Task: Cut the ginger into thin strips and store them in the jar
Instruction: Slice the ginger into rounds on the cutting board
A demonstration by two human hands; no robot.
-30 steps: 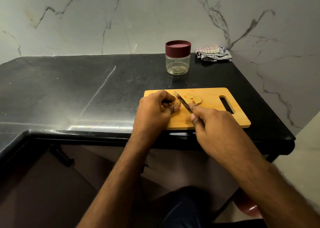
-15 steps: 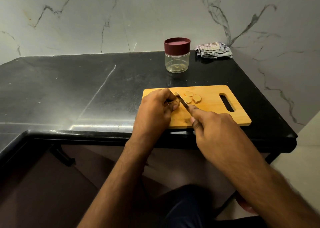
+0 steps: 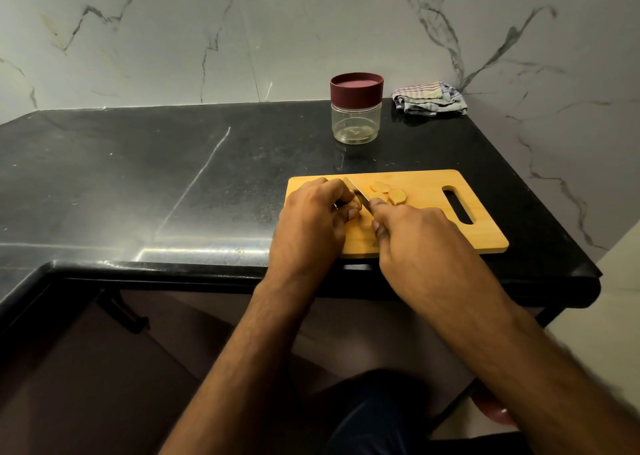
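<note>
Ginger (image 3: 354,206) — on the board (image 3: 433,233), pinched under our curled left hand (image 3: 311,222), mostly hidden. Right hand (image 3: 415,236) grips the knife (image 3: 356,193); slices (image 3: 389,194) beside. Risk: blade runs close by our left fingertips — a slip could nick them. Jar (image 3: 356,118): lidded, apparently empty.
</note>
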